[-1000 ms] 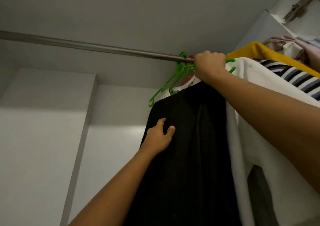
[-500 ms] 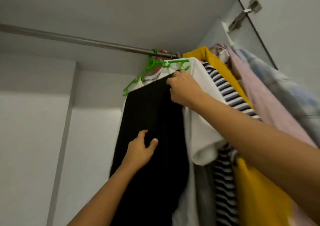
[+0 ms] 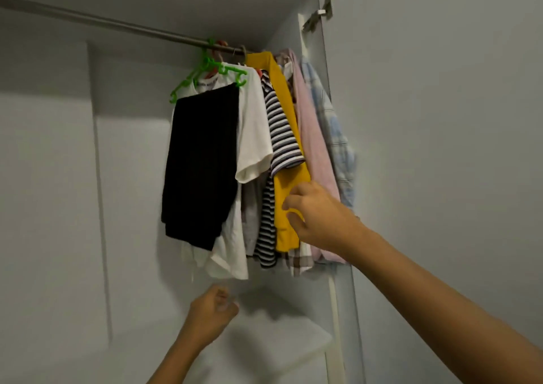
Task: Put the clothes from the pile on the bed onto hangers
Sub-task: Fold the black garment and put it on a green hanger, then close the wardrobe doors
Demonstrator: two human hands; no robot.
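I read the black garment (image 3: pixel 202 163) as draped over the green hanger (image 3: pixel 205 69), which hooks on the rail (image 3: pixel 117 26) at the left end of the row. My left hand (image 3: pixel 211 316) hangs below the hems, fingers loosely curled and empty. My right hand (image 3: pixel 314 216) sits in front of the yellow top (image 3: pixel 289 178), fingers relaxed, gripping nothing. Risk: the black fabric appears unclipped, so a brush from either hand could drag it off. The bed pile is out of view.
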